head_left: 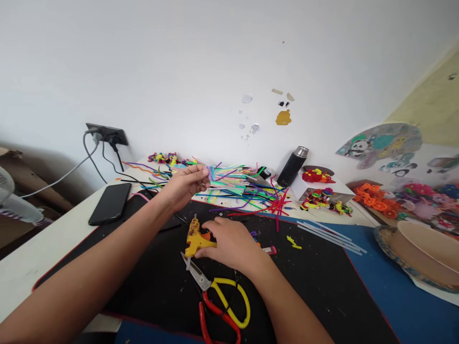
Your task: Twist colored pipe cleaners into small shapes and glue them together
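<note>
My left hand [186, 187] is raised over the back of the mat, thumb and fingers pinched on a small purple and blue fuzzy pipe cleaner piece [211, 173]. Lower and to its right, my right hand [229, 243] grips the yellow hot glue gun [193, 236], which lies on the black mat [150, 286] with its nozzle pointing away from me. The gun's handle is partly covered by that hand. Just in front of the gun, scissors [215, 291] with one yellow and one red handle lie with their blades slightly apart.
Loose pipe cleaners [233, 179] are heaped along the wall. A black phone [110, 204] lies left, and a black thermos [293, 166] stands behind. On the right are clear glue sticks [330, 237], a white box [324, 191] and a round bowl [426, 248]. Yellow bits [294, 242] dot the mat.
</note>
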`<state>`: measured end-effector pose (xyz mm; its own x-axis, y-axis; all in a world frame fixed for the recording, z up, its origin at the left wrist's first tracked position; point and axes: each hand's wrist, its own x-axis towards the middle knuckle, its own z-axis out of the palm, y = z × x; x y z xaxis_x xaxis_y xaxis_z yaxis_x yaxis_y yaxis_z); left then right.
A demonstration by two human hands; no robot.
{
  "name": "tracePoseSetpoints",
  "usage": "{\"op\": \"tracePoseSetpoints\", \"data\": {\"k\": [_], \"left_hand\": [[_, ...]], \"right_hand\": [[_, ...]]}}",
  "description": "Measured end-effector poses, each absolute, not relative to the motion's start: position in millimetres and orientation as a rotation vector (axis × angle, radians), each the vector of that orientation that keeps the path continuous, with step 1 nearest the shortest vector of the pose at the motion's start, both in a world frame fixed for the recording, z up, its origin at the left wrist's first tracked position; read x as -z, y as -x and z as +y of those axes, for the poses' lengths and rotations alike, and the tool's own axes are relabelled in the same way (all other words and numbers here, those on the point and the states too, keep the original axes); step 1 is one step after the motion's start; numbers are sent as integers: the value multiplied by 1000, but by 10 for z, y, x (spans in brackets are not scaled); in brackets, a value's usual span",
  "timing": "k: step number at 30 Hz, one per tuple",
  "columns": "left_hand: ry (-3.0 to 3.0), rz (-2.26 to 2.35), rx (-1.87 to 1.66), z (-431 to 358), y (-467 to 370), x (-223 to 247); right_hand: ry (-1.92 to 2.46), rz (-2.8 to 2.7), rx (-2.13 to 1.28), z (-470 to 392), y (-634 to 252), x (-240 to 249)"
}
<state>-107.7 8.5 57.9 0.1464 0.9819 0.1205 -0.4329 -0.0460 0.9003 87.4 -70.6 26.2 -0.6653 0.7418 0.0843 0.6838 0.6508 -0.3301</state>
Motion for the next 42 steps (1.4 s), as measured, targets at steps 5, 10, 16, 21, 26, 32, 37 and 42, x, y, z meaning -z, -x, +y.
{"op": "tracePoseSetpoints", "data": {"k": [5, 10, 16, 21, 26, 32, 37, 42], "left_hand": [[-1031, 715, -1328, 62, 1076, -600], [-1022, 722, -1311, 33, 1066, -637], [-990, 693, -1355, 43, 1149, -700], [-973, 668, -1399, 39, 1224, -764], [-975, 660, -1422, 30, 1255, -804], [-956, 692, -1400, 12, 1228, -814], [-985, 706, -1376, 8, 1176, -783], [-1011, 738, -1345, 36, 1140, -715]], "right_hand": [[1196, -2776, -367, -763, -794, -181], [1184, -2758, -422, -772, -745, -198], [1198, -2530, -683, -742, -760, -270], [1122, -2223, -1121, -661, -786, -198], [1040, -1650, -1470, -449, -871, -69], [846, -1030, -1594, -354, -965, -156], [711, -954, -1666, -398, -968, -222], [699, -1003, -1617, -442, -973, -294]]}}
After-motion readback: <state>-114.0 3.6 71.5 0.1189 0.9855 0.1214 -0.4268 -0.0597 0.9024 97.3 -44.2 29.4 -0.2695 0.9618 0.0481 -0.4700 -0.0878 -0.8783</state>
